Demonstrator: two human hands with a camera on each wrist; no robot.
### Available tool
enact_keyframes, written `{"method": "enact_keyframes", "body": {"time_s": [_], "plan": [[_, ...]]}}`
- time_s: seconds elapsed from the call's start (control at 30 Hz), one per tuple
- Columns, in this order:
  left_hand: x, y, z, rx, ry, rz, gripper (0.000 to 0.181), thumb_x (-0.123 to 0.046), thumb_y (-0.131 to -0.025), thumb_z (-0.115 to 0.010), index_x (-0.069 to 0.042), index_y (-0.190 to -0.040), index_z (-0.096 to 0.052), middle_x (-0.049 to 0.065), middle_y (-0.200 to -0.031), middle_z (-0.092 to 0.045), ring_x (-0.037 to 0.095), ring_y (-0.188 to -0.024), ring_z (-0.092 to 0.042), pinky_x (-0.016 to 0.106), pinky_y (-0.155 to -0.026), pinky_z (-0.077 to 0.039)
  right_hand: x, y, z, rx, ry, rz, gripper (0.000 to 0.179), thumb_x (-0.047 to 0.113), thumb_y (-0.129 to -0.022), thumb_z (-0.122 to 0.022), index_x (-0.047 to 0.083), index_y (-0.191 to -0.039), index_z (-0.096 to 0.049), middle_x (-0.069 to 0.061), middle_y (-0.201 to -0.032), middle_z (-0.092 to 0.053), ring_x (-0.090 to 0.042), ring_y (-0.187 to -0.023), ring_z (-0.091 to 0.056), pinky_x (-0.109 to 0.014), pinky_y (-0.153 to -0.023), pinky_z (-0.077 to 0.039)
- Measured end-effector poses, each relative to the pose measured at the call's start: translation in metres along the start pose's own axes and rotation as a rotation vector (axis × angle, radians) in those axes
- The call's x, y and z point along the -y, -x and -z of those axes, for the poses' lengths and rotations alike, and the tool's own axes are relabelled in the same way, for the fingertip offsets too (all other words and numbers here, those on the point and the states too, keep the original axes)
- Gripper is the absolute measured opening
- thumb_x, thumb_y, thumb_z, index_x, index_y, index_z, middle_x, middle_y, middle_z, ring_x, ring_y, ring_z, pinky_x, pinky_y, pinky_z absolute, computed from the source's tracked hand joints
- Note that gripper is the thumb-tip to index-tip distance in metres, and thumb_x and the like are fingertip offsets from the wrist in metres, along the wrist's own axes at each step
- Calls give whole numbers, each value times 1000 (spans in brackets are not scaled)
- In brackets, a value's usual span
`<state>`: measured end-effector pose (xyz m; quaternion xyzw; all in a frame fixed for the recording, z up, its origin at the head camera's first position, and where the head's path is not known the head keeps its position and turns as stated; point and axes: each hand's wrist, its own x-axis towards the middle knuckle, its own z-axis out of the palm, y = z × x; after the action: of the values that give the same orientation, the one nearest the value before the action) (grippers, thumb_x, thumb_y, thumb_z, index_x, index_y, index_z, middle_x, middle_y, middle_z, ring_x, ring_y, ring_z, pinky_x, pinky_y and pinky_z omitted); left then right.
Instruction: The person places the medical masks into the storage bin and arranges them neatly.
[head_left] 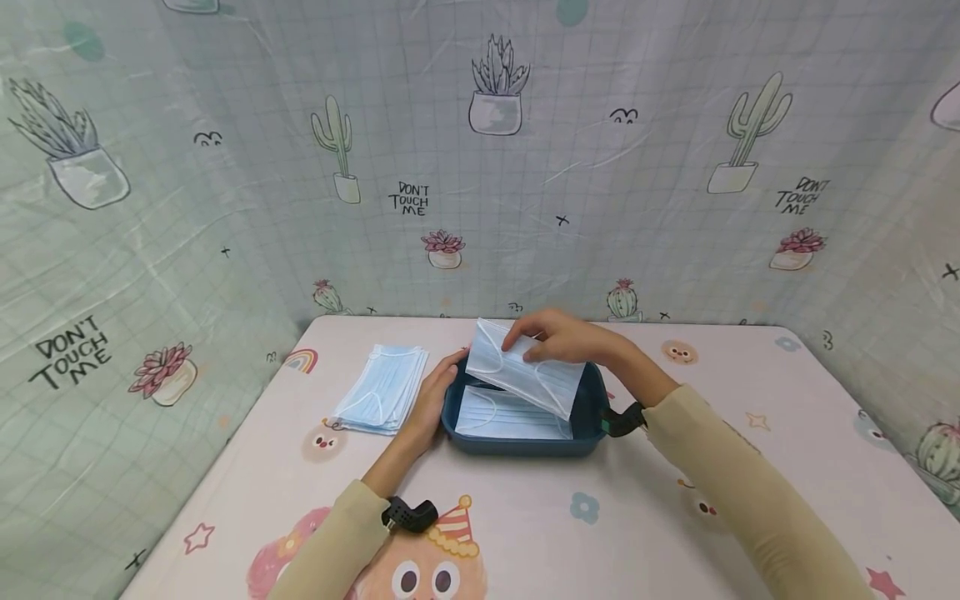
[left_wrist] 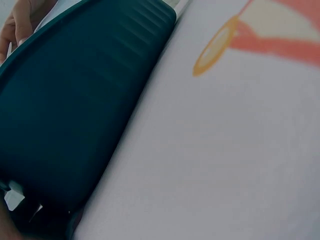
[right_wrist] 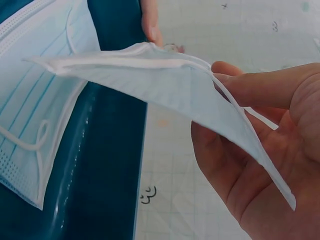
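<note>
My right hand (head_left: 562, 337) pinches a light blue face mask (head_left: 517, 367) between thumb and fingers, its white ear loop hanging free in the right wrist view. This mask is tilted above a dark blue plastic bin (head_left: 525, 447). Inside the bin lies another pleated face mask (head_left: 502, 414) with its loop on top. Along the bin's left wall rests my left hand (head_left: 429, 402), fingers reaching forward with the tips by the rim. In the left wrist view the bin's outer wall (left_wrist: 90, 100) hides most of that hand.
To the left of the bin is a stack of blue face masks (head_left: 382, 387), close to my left hand. The pale table (head_left: 645, 525) has printed cartoon figures. Behind it hangs a curtain (head_left: 555, 167) printed with cacti.
</note>
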<state>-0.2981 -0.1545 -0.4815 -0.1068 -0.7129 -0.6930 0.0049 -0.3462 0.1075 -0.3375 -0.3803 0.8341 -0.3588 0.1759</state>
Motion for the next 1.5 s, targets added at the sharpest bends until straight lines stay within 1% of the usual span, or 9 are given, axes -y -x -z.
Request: {"method": "enact_keyframes", "body": {"time_s": [0.13, 0.27, 0.43, 0.6, 0.77, 0.87, 1.17, 1.33, 1.5], "plan": [[0, 0, 1, 1, 2, 10, 46, -27, -112, -34, -16, -155, -46, 4, -166, -40, 24, -159, -26, 47, -132, -15, 1, -6, -3, 62, 18, 26, 32, -4, -91, -66, 7, -119, -74, -12, -134, -69, -31, -131, -57, -56, -114, -46], [0, 1, 0, -2, 8, 29, 46, -27, -112, -34, -15, -155, -45, 6, -165, -40, 25, -159, -26, 48, -132, -15, -1, -11, -7, 130, 23, 34, 33, -4, -90, -66, 7, -120, -74, -12, -133, -69, -27, -126, -59, -50, -110, -50], [0, 0, 0, -6, 8, 38, 46, -27, -113, -34, -16, -155, -46, 7, -165, -40, 25, -159, -27, 49, -132, -15, -5, -15, -11, 183, 0, 3, 32, -4, -91, -66, 9, -119, -74, -10, -135, -67, -22, -120, -56, -42, -110, -47], [-1, 0, 0, -11, 7, 47, 46, -28, -113, -33, -16, -156, -45, 7, -166, -39, 26, -159, -26, 49, -132, -15, -6, -18, -13, 223, -24, 29, 33, -6, -90, -66, 6, -119, -73, -11, -132, -68, -22, -116, -55, -35, -104, -44], [-2, -1, 0, -13, 16, 43, 46, -26, -113, -33, -16, -155, -47, 5, -165, -41, 25, -158, -28, 48, -132, -16, -6, -19, -15, 288, -64, 37, 33, -8, -91, -65, 5, -120, -72, -11, -133, -68, -22, -120, -56, -36, -111, -45], [-2, -2, 0, -9, 18, 35, 46, -26, -112, -33, -15, -155, -47, 5, -165, -41, 26, -158, -28, 49, -132, -16, -7, -19, -17, 323, -81, 46, 32, -8, -91, -64, 3, -120, -71, -13, -132, -67, -22, -119, -56, -36, -111, -46], [-2, -2, 1, -15, -7, 50, 46, -27, -112, -32, -20, -155, -48, 3, -165, -40, 25, -158, -29, 52, -132, -17, -8, -23, -20, 363, -95, 56, 30, -10, -89, -65, 2, -117, -71, -12, -120, -70, -19, -104, -56, -28, -86, -46], [-2, -1, 1, -6, -7, 52, 46, -28, -112, -32, -23, -155, -48, 1, -166, -40, 24, -158, -28, 53, -131, -17, -12, -28, -24, 376, -95, 45, 31, -8, -88, -67, 4, -116, -71, -9, -120, -70, -19, -104, -57, -28, -86, -45], [-2, 0, 1, -3, -15, 50, 46, -28, -112, -32, -21, -155, -47, 0, -165, -40, 23, -158, -28, 51, -131, -17, -17, -30, -29, 389, -99, 10, 30, -6, -88, -67, 4, -116, -71, -9, -121, -70, -19, -105, -57, -29, -88, -44]]}}
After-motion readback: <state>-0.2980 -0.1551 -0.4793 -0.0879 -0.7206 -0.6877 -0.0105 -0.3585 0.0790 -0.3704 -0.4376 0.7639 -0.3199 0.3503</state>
